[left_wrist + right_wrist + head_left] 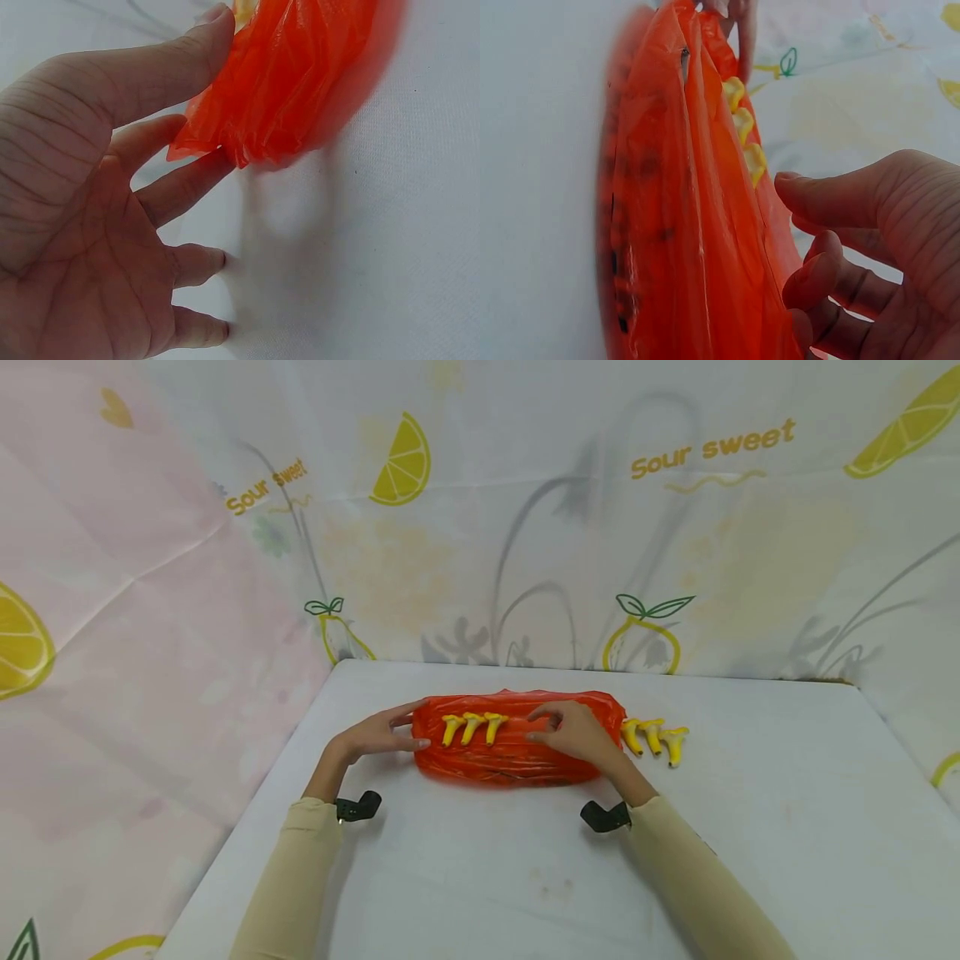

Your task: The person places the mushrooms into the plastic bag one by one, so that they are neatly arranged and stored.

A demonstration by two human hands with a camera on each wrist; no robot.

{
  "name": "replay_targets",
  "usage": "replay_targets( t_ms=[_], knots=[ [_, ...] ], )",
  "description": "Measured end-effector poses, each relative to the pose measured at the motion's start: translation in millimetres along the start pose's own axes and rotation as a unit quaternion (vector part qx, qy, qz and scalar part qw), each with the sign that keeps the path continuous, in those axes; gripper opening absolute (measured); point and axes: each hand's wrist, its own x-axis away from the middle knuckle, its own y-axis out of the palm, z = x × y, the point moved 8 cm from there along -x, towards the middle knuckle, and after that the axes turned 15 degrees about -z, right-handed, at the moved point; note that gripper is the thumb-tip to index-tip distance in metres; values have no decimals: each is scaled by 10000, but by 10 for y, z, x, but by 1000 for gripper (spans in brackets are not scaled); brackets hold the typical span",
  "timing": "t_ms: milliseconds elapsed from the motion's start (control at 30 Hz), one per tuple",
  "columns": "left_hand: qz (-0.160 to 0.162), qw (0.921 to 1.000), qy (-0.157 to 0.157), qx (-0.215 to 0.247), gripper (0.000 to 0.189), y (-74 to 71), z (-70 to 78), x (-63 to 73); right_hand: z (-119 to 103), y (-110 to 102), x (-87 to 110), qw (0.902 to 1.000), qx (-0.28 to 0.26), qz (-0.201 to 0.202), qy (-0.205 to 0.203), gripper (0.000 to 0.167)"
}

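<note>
A red plastic-wrapped bundle (517,768) lies on the white table, with a row of three yellow trumpet-shaped mushrooms (471,728) on its upper left. At its left end my left hand (378,732) has thumb and fingers spread apart. In the left wrist view, the thumb (217,45) and two fingertips rest at the crinkled plastic. My right hand (576,732) hovers over the right half of the bundle, fingers loosely bent and nothing between them. From the right wrist view, the mushrooms (751,161) appear beyond the thumb tip.
Three more yellow mushrooms (654,737) lie by the bundle's right end, on the table (487,877). Behind the table hangs a pale cloth (480,552) printed with lemons and lettering. A black wrist camera (360,806) sits on each forearm.
</note>
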Motion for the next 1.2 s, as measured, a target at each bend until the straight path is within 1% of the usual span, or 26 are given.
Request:
replay_targets(
  t_ms=[200, 433, 600, 767, 900, 1033, 1200],
  knots=[
    [4, 10000, 25, 1, 91, 2, -9, -1, 33, -48, 77, 9999, -4, -18, -106, 31],
    [8, 10000, -7, 28, 92, 7, -10, 6, 74, -120, 170, 9997, 168, 93, -159, 31],
    [-12, 10000, 2, -22, 92, 7, 8, 5, 83, -186, 214, 9997, 114, 160, -142, 30],
    [-20, 10000, 18, 3, 92, 2, 7, 4, 48, -280, 270, 9990, 86, 318, -314, 28],
    [4, 10000, -4, -14, 91, -4, -8, -1, 46, -327, 321, 9985, 66, 339, -428, 28],
    [6, 10000, -2, -75, 92, -1, -20, -28, 82, -374, 388, 9986, 72, 328, -405, 30],
    [20, 10000, -44, -59, 92, 2, -5, -18, 145, -427, 460, 9991, 145, 255, -314, 31]
  ],
)
